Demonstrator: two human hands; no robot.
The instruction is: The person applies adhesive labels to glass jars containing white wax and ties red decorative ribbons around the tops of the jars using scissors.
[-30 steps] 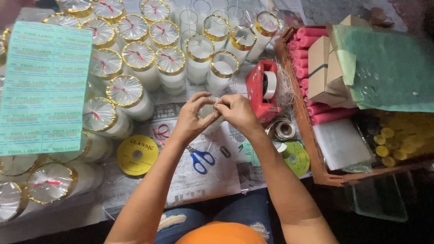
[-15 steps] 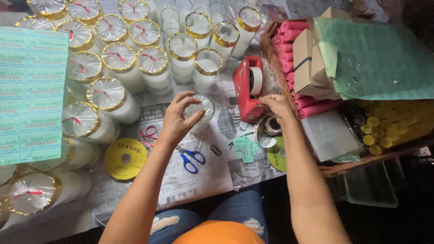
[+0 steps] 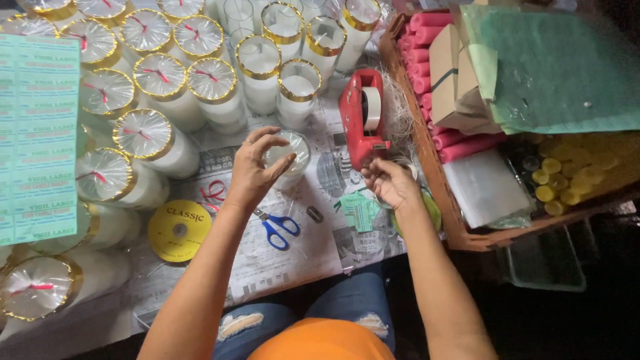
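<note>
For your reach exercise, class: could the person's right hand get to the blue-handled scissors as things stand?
Probably yes. The right hand hovers just right of the blue-handled scissors, which lie uncovered on the newspaper; only a small dark piece lies between them.

A single head-worn camera looks steeply down and forward from close above the newspaper-covered tabletop (image 3: 287,267), taking in both forearms, the person's knees at the bottom edge.
</note>
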